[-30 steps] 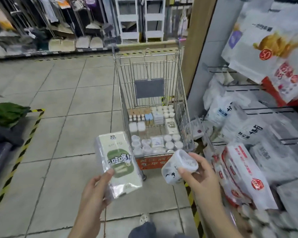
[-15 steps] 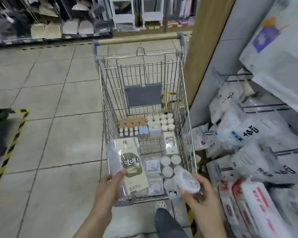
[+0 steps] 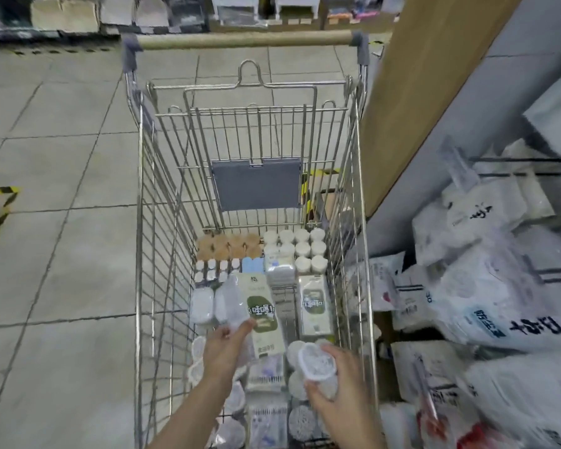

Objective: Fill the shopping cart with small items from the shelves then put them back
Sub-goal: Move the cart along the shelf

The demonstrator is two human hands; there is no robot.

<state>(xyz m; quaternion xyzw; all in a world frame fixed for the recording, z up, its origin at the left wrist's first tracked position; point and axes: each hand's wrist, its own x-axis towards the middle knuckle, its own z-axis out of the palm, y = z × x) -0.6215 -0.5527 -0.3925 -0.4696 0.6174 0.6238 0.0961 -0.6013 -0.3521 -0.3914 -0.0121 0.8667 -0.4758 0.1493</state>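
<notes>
While both hands hang over the cart (image 3: 143,254), left hand (image 3: 222,350) pinches a slick, prob light, crinkly pack (image 3: 259,314) by its near end, right hand (image 3: 340,380) cups a light tub (image 3: 316,358) w/ curled fingers

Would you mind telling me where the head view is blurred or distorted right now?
Head view: the bagged goods on the right shelf smear with motion blur; the cart wires bow from wide-angle distortion; the green-label pack in the left hand stays fairly legible; lighting is flat, without harsh glare.
</notes>
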